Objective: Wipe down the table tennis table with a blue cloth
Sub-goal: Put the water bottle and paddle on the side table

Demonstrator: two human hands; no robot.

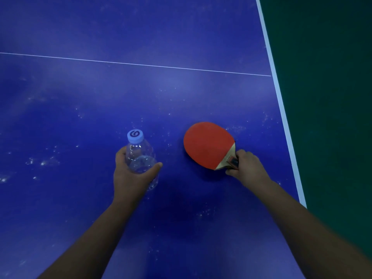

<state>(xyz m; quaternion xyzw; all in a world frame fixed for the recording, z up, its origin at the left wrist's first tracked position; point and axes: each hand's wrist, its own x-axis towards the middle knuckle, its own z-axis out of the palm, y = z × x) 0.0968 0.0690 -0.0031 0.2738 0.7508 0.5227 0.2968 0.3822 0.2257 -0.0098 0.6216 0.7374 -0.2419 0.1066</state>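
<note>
dusty blue tabletop [181,93] is being cleared: left hand [128,174] fingers [155,167] hold water bottle [138,156], right hand [246,168] grips paddle [207,144] at 3 o'clock; next, remove both, fetch cloth.

Tabletop [181,37], blue: two obstacles for you, both toward the near edge. Clear bottle [141,158], upright, capped, gripped by your left hand [130,174]. Red paddle [208,144], lying flat nearer the right edge, its handle pinched by your right hand [246,168]. Open lane between bottle and paddle. Bare surface from these items to the thin white line [141,64] and beyond it; also left of the bottle. White dusty specks scattered, flat, no hindrance.
</note>
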